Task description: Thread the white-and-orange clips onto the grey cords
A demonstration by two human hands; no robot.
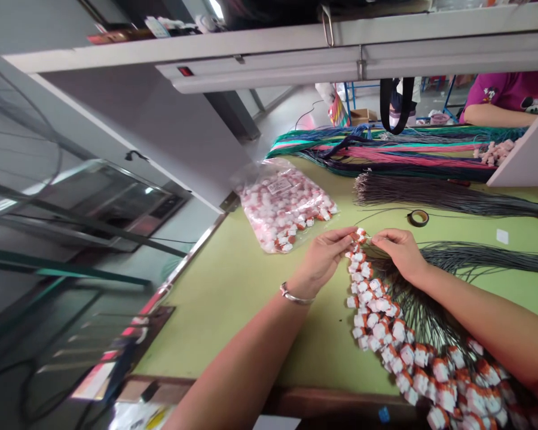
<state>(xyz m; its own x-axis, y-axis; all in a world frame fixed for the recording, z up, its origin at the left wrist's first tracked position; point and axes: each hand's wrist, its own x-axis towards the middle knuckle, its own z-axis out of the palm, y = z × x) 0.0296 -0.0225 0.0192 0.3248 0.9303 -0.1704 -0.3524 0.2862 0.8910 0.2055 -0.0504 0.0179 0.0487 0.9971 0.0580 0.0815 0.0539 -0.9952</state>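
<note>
My left hand, with a bracelet at the wrist, pinches a small white and orange connector above the green table. Close by on the right, the fingertips of my right hand are closed on a thin wire whose end meets that connector. A long pile of white and orange connectors on dark wires curves from my fingers down to the table's front edge. Under my right forearm, a bundle of dark wires runs off to the right.
A clear plastic bag of connectors lies left of my hands. Behind are a roll of black tape, a grey wire bundle and coloured wires. A shelf with a lamp spans overhead. Across the table sits a person in a purple shirt.
</note>
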